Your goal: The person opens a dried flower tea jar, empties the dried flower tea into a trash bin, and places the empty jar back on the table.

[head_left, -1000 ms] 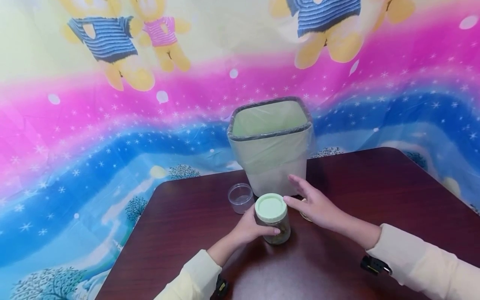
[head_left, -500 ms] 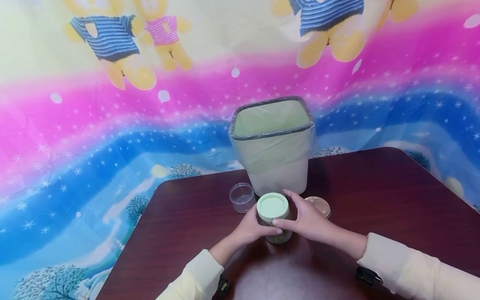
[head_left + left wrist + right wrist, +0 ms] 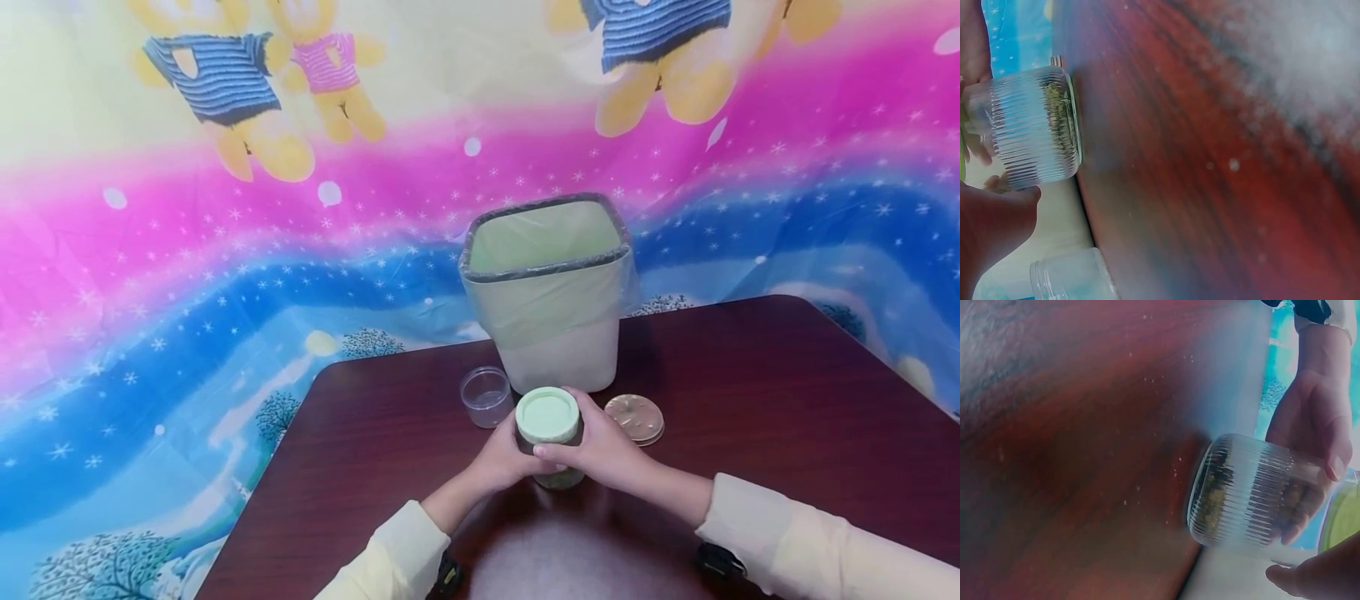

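Observation:
A ribbed clear jar (image 3: 1035, 128) with a pale green lid (image 3: 547, 414) stands upright on the table. Dried, crumbly greenish-brown bits (image 3: 1215, 500) lie in its bottom. My left hand (image 3: 501, 457) holds the jar's left side, its thumb across the front. From the right, my right hand (image 3: 606, 446) grips the jar's upper part, with the thumb in front just below the lid and the fingers round the far side. In the head view both hands cover much of the glass, and the right thumb overlaps the left one.
Behind the hands stands a pale waste bin (image 3: 558, 333) with a clear liner. A small clear plastic tub (image 3: 487, 408) is left of the jar. Right of it lies a gold round lid (image 3: 635, 418). The dark red table (image 3: 360, 483) ends before a printed cloth backdrop (image 3: 405, 200).
My right hand has come in from the right and down onto the jar, closing round its upper part. The gold lid, mostly covered before, now shows. My left hand keeps its hold.

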A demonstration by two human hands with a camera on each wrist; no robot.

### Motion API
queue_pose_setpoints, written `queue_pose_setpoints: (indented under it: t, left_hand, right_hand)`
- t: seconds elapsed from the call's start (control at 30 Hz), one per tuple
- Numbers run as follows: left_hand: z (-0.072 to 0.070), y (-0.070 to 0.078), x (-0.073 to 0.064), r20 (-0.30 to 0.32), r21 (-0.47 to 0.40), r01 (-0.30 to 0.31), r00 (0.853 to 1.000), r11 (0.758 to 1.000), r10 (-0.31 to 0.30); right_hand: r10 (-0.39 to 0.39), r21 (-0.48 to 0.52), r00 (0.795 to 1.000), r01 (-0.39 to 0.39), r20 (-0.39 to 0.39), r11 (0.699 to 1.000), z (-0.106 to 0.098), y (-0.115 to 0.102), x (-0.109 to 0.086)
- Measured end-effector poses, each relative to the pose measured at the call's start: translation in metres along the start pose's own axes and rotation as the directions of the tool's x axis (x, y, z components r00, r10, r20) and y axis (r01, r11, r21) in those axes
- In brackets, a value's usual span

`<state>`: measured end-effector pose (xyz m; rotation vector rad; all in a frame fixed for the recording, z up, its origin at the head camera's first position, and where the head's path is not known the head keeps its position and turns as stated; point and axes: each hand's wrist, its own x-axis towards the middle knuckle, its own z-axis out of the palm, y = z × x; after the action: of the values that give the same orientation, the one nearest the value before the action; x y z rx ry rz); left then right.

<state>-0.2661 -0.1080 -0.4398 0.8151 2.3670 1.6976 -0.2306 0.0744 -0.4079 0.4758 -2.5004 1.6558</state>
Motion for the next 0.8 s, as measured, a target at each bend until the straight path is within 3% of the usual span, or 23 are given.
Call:
queue_pose_setpoints:
  t: [0.57,0.8]
  left_hand:
    - [0.003,-0.001,0.001,0.02,-0.007,-0.022,1.0,1.0,0.022]
    - [0.001,-0.001,0.002,0.024,0.017,-0.016,1.0,1.0,0.016]
  right_hand:
    - [-0.014,0.049,0.998,0.017,-0.059,0.999,0.009,0.009,0.005]
    - [-0.043,0.059,0.998,0.045,-0.038,0.997,0.007,0.014,0.005]
